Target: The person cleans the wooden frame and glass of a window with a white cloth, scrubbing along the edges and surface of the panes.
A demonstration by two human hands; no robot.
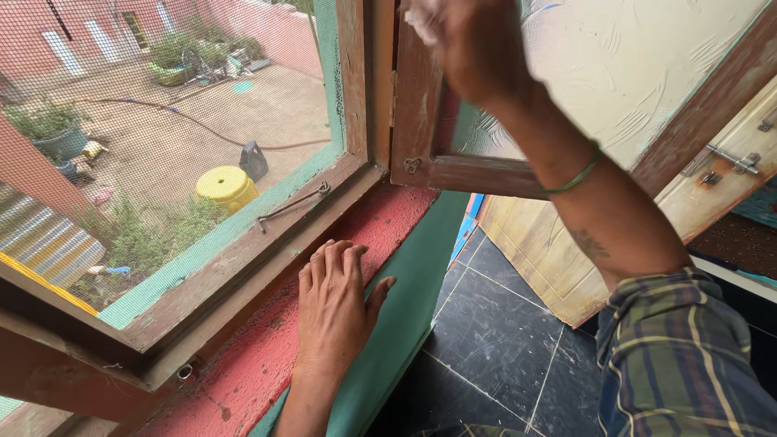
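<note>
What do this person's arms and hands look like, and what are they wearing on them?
Both hands are bare, with no gloves. The right hand is blurred; its wrist carries a thin green band, the forearm bears a small dark tattoo, and a plaid sleeve in blue, green and yellow is rolled up near the elbow. The left hand shows no ring, band or sleeve in view.

Right hand [465,44] blurred, fingertips and pale cloth [421,23] cut off at top edge
</note>
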